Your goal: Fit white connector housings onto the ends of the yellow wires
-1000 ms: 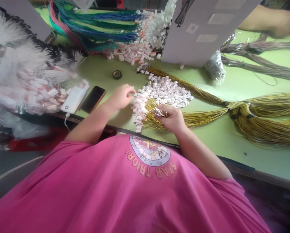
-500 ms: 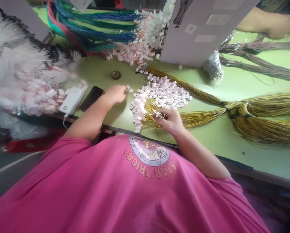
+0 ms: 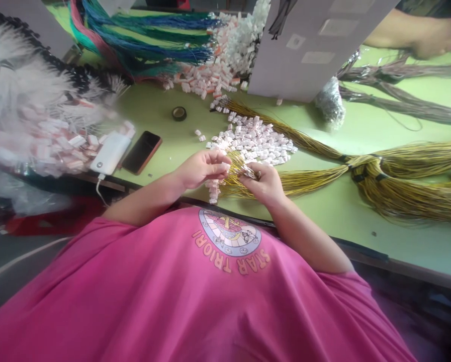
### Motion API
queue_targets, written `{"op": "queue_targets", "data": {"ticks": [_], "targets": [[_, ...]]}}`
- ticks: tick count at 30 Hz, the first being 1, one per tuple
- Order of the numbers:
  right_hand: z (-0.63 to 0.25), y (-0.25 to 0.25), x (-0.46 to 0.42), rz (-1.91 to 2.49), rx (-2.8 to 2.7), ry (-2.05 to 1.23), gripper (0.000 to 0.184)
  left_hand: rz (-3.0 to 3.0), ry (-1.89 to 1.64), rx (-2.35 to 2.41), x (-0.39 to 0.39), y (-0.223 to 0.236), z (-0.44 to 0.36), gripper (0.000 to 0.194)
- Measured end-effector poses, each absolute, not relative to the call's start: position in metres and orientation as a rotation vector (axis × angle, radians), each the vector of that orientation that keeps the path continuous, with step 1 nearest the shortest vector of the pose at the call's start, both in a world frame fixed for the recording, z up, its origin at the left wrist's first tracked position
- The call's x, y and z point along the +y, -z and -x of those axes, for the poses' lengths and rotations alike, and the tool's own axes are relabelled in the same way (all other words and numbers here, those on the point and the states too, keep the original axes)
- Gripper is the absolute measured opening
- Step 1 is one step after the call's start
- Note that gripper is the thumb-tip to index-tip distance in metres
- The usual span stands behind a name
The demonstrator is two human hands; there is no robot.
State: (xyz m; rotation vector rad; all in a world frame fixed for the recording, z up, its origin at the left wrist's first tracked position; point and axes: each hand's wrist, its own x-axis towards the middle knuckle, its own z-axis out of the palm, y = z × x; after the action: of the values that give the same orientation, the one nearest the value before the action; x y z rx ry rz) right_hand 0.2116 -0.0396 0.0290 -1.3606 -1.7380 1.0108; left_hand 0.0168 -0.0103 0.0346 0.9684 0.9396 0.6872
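My left hand (image 3: 202,168) is closed in a pinch on a small white connector housing (image 3: 226,166), partly covered by the fingertips. Close to its right, my right hand (image 3: 266,185) is wrapped round yellow-and-black wires (image 3: 308,182), whose bare metal terminals (image 3: 250,173) stick out past the thumb. More of the thin wires fan out between the hands, ending in white housings (image 3: 213,190) near the table's front edge. Just behind the hands spreads a loose pile of white housings (image 3: 265,138). Two single housings (image 3: 200,135) lie apart, left of that pile.
A phone (image 3: 142,152), a white power bank (image 3: 110,153) with a cable and a black tape roll (image 3: 179,113) lie leftward. A grey panel (image 3: 304,55) stands behind. Tied wire bundles (image 3: 406,196) lie right. Another person's arm (image 3: 406,35) reaches in at the far right.
My left hand has come right and nearer, from beside the two single housings to the wire ends, uncovering the phone. My right hand stays in place with its wires.
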Motion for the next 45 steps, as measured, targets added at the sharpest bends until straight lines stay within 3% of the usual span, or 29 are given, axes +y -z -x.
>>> {"op": "queue_targets", "data": {"ticks": [22, 32, 45], "targets": [[-0.2121, -0.0237, -0.0393, 1.312, -1.629, -1.175, 0.021, -1.096, -0.634, 1.008, -0.0189, -0.0285, -0.0151, 0.017], [-0.208, -0.0273, -0.0402, 1.362, -1.771, -1.031, 0.03, -1.122, -0.649, 1.002, -0.0206, -0.0332, -0.0187, 0.013], [-0.2076, -0.0242, -0.0374, 1.394, -1.835, -1.153, 0.024, -1.457, -0.644, 1.085, -0.0207, -0.0335, -0.0178, 0.015]]}}
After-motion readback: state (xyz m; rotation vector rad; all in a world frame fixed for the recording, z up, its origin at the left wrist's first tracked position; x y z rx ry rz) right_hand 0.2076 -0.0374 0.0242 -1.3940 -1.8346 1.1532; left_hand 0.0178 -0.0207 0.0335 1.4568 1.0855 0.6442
